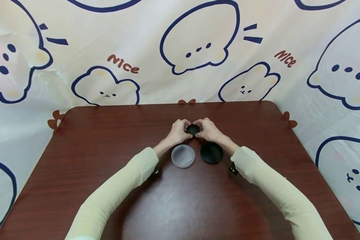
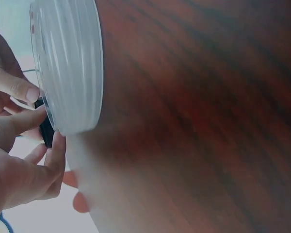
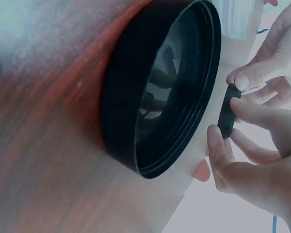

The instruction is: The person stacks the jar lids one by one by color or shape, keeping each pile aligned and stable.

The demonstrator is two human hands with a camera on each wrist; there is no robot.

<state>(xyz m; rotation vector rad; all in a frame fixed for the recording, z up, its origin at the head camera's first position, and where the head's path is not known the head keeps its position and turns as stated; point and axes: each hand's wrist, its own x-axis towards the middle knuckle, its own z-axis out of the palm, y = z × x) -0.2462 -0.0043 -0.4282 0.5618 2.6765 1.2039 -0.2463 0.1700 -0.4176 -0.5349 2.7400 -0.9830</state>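
Observation:
At the far middle of the table, a small black disc is held up between both hands. My left hand pinches its left edge with thumb and fingers, and my right hand does the same on the right. Seen edge-on in the right wrist view, the disc is thin and flat. Closer to me, a clear round plastic container with ribbed sides stands below the left hand. Beside it, a wide black round lid lies hollow side up near the right wrist.
The brown wooden table has rounded far corners. Behind and beside it hangs a pale cloth printed with cartoon figures. Both forearms in light sleeves reach over the table, one on each side of the container and lid.

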